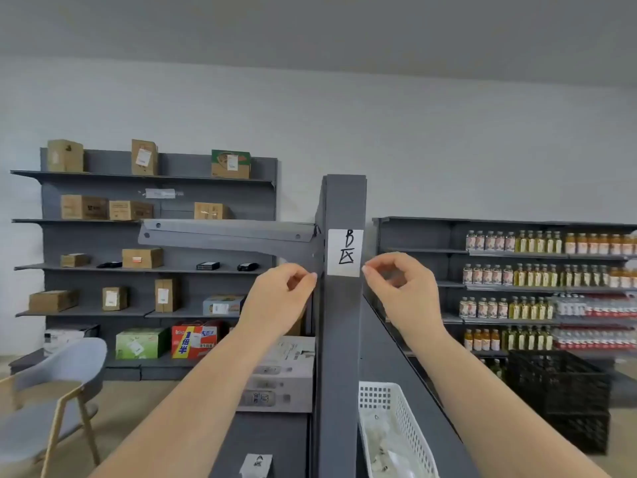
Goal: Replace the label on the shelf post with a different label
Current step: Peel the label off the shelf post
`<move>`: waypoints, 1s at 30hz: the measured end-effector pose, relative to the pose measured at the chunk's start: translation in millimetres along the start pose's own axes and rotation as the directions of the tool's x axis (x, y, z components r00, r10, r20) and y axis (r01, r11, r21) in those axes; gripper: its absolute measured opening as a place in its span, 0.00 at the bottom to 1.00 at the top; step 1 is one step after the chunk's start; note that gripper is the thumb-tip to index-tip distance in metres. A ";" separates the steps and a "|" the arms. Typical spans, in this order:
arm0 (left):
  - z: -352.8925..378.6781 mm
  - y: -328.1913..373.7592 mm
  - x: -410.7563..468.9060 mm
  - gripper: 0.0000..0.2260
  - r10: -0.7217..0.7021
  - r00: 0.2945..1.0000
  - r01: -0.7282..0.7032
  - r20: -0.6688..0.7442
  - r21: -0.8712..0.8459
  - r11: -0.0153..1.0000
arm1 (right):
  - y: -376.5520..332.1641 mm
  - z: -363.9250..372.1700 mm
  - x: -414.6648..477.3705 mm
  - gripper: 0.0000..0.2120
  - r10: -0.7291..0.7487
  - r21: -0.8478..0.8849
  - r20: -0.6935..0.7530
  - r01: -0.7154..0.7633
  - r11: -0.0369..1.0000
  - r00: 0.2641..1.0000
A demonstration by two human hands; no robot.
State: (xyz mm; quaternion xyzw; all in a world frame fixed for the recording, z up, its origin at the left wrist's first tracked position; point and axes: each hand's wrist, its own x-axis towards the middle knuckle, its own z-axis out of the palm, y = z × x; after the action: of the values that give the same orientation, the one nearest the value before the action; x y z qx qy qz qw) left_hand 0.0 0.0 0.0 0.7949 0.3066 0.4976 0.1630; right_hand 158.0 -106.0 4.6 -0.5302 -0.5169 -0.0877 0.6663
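Note:
A white paper label (345, 252) with a handwritten "B" and a character sits on the front of the grey shelf post (341, 339). My left hand (281, 298) hovers just left of the post, thumb and forefinger pinched, below the label's lower left corner. My right hand (400, 288) is at the post's right edge, its pinched fingertips beside the label's lower right corner; I cannot tell whether they touch the paper. Another white label (256, 464) marked "A" lies crumpled on the shelf at the bottom, between my forearms.
A white plastic basket (406, 426) with papers stands right of the post. A grey shelf bracket (227, 236) sticks out left from the post. Shelves with cardboard boxes (141, 258) stand at the left, bottles (517, 274) at the right. A chair (51, 401) and black crate (558, 391) are nearby.

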 end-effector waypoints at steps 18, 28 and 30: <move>23.2 -13.4 31.9 0.10 0.046 0.996 -0.055 -0.078 -0.111 0.992 | 27.9 42.4 40.4 0.13 -0.196 0.073 -0.245 0.219 0.973 0.950; 25.3 -9.7 28.3 0.07 0.037 0.993 -0.049 -0.110 -0.107 0.993 | 36.3 44.1 39.8 0.11 -0.338 -0.042 -0.289 0.341 0.939 0.896; 25.9 -9.5 28.6 0.08 0.032 0.993 -0.045 -0.116 -0.111 0.993 | 34.6 42.8 39.9 0.10 -0.337 -0.056 -0.282 0.335 0.941 0.898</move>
State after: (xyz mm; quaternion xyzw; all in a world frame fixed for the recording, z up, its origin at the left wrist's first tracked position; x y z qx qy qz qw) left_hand 29.0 27.0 2.7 0.7606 0.2713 0.5616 0.1804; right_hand 173.5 -40.0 10.3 -0.4169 -0.4979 -0.2789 0.7075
